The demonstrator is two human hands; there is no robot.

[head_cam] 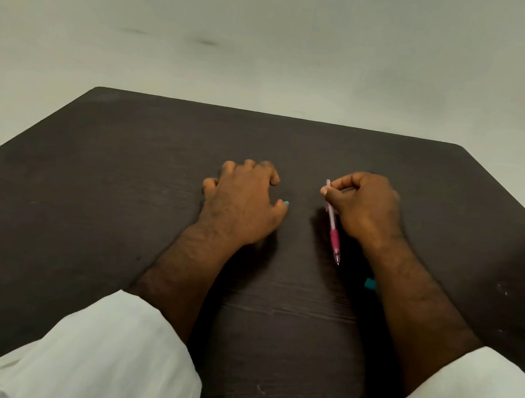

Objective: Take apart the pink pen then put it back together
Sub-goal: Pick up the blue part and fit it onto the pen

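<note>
Two hands, one pink pen (pixel 334 233).
Right hand (pixel 367 207) pinches it, centre-right; left hand (pixel 242 202) hold unclear; freed parts may roll away.

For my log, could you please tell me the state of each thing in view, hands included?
pink pen: looks in one piece, pinched near its far end, tip pointing toward the person.
right hand: fingers curled, pinching the pen.
left hand: palm down on the table, fingers curled; grip unclear.
teal bit by the left thumb: mostly hidden.
teal piece by the right forearm: lying on the table, partly hidden.
</note>
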